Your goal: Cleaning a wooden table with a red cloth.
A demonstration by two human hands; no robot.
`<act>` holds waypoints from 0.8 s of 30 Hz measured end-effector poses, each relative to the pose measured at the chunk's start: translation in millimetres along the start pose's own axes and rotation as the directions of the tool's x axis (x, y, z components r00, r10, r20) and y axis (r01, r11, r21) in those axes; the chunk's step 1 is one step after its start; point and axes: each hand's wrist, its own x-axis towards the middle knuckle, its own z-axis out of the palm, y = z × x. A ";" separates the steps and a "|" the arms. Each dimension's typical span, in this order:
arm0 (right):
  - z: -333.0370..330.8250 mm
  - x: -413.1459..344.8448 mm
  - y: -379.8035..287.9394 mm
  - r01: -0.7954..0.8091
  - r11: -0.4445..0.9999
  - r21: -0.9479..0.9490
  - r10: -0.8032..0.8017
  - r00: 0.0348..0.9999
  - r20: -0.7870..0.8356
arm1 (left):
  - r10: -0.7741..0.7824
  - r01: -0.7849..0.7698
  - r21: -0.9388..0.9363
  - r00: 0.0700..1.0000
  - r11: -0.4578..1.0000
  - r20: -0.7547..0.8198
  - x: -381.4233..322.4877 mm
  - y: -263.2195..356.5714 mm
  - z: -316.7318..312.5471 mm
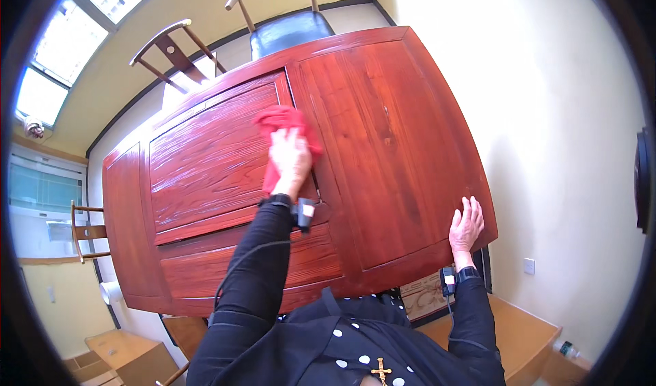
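Note:
My left hand (290,155) presses a red cloth (279,117) onto the glossy reddish-brown wooden table (369,130). The cloth lies bunched beneath the palm and spreads past the fingers, over the right edge of a recessed centre panel (215,155). Slight blur shows on this hand. Near the table's right front corner, my right hand (466,224) rests on the wood with its fingers extended and no object in it. Each wrist wears a dark band with a small boxy device and a cable.
Behind the table stand a chair with a black seat (292,30) and another wooden chair (177,53). A third chair (89,232) is at the left end. A white wall (553,155) runs along the right side. Cardboard boxes (128,352) sit at lower left.

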 end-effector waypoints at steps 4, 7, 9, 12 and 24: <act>-3.4 -3.4 7.4 -0.025 1.000 0.009 0.025 1.000 0.003 | 0.541 -0.460 -0.338 0.815 0.821 0.205 -66.1 91.2 -17.7; -5.0 -3.2 9.7 -0.030 0.999 0.010 0.030 0.999 0.010 | 0.810 -0.633 -0.504 0.458 0.587 0.368 -128.5 80.0 -49.9; -4.2 -3.4 7.5 -0.027 0.999 0.018 0.027 1.000 0.003 | 0.905 -0.707 -0.570 0.267 0.418 0.332 -136.7 51.3 -70.6; -1.6 -3.1 3.4 -0.026 1.000 0.016 0.025 1.000 0.016 | 0.822 -0.689 -0.452 0.428 0.566 0.376 -108.0 11.4 -84.3; -4.7 -0.9 1.0 -0.037 0.999 0.008 0.037 0.999 0.031 | 0.324 -0.283 -0.186 0.912 0.941 0.250 -39.8 173.9 35.3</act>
